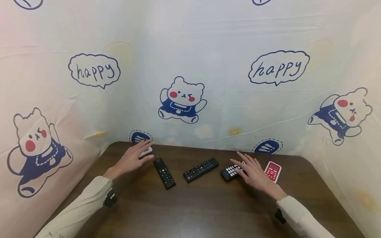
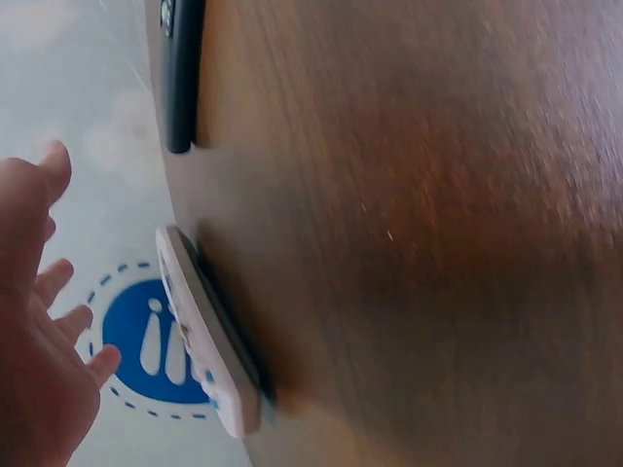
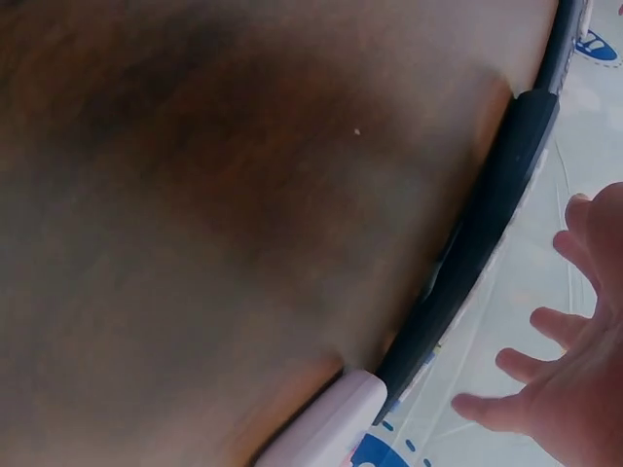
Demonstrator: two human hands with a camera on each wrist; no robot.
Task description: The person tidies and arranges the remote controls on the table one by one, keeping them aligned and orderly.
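Fingers [image 3: 561, 327] of both hands [image 1: 131, 159] [image 1: 254, 174] spread above two remotes [image 1: 146, 152] [image 1: 228, 173]

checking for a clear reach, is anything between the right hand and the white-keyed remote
Nothing visible: the right hand is over the white-keyed remote with no other object between them. The red device lies beside that remote, to its right.

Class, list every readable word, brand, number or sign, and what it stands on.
"happy": left speech bubble, backdrop.
"happy": right speech bubble, backdrop.
Too small or blurred: any lettering on the three black remotes, white device, red device.
Blue ovals: white marks, no readable word.
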